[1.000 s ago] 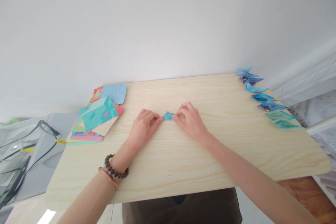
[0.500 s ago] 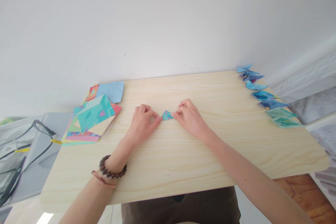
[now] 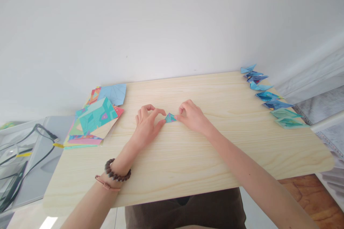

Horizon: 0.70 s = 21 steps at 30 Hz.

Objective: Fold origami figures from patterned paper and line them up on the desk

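Observation:
A small folded origami paper [image 3: 170, 117], teal with purple patches, lies on the wooden table between my two hands. At its left corner is the thumb tip of my left hand [image 3: 146, 123]; the index finger is raised and apart from the thumb. My right hand [image 3: 193, 116] pinches the right corner of the paper between thumb and curled index finger. Dark beads and a copper-coloured bangle circle my left wrist.
On the left of the table [image 3: 172, 164] lies a pile of patterned paper sheets [image 3: 98, 116]. Several finished folded paper pieces [image 3: 268, 96] line the right edge. Beside the table at left, a grey container [image 3: 34, 171] holds black cables. A white wall stands behind.
My left index finger has lifted away from the thumb and the paper's left corner. My right fingers have curled in more at the right corner. The camera view shifts slightly.

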Each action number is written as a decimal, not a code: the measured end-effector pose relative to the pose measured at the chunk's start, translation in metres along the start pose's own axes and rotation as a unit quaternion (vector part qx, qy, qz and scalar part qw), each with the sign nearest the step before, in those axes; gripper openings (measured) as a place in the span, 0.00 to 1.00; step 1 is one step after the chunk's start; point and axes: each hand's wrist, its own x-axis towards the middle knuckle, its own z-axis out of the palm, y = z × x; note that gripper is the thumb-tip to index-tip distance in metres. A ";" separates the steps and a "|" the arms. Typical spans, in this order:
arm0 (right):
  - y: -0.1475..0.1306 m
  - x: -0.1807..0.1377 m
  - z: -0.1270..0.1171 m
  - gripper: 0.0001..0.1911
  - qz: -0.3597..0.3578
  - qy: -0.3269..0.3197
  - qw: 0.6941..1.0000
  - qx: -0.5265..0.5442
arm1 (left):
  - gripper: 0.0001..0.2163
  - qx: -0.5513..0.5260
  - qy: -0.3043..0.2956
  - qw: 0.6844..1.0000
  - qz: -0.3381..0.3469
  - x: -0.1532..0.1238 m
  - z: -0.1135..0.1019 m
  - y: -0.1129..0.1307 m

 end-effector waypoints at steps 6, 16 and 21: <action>0.004 0.001 -0.001 0.05 -0.033 -0.010 0.999 0.029 | 0.13 0.016 -0.027 0.996 0.085 0.001 0.000 -0.003; 0.018 0.000 -0.006 0.04 -0.083 -0.011 0.995 0.054 | 0.13 0.006 -0.037 0.995 0.091 0.005 0.002 -0.011; 0.010 -0.006 0.002 0.08 -0.087 0.041 0.995 0.018 | 0.12 -0.002 -0.032 0.995 0.092 0.006 0.002 -0.011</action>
